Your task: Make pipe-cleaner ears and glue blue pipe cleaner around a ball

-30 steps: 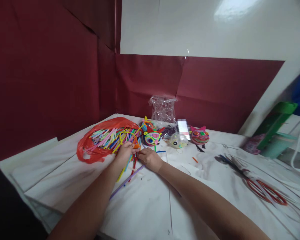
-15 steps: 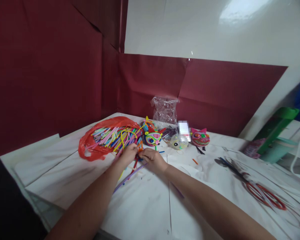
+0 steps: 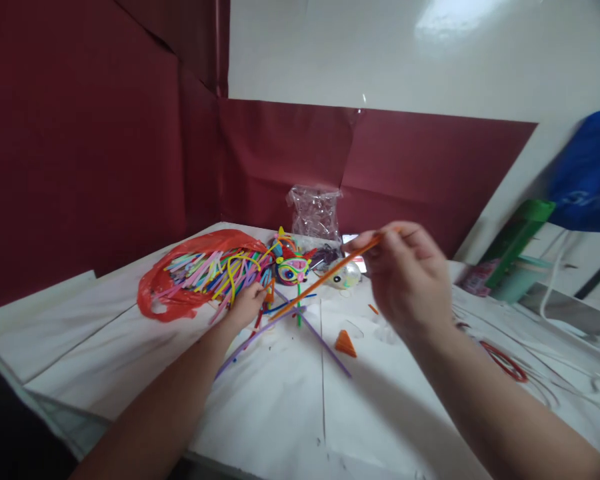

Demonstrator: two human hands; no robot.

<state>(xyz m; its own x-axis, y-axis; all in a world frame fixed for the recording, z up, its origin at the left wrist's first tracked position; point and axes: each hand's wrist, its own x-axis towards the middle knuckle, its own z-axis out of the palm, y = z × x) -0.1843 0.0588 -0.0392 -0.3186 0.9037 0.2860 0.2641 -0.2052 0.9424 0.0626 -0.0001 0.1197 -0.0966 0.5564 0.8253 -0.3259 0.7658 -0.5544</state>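
My right hand [image 3: 410,277] is raised above the table, fingers pinched on the upper end of a long orange pipe cleaner [image 3: 325,278] that slants down to the left. My left hand [image 3: 247,303] rests on the table at the mouth of a red plastic bag [image 3: 180,300] stuffed with colourful pipe cleaners [image 3: 215,270]; its fingers curl among the loose sticks, and what they hold is hidden. A purple pipe cleaner [image 3: 325,343] and a small orange cone [image 3: 345,343] lie on the white tabletop [image 3: 280,413] between my arms.
Colourful craft animal heads [image 3: 291,267] and a clear ball [image 3: 347,275] sit behind the bag, with a crinkled clear bag [image 3: 314,212] at the maroon wall. Red wire loops [image 3: 503,360] lie at right. A green box [image 3: 517,243] and blue bag [image 3: 587,173] stand far right.
My right hand has lifted off the table and moved right, pulling the orange pipe cleaner up out of the pile. My left hand stayed at the bag. An orange cone now shows.
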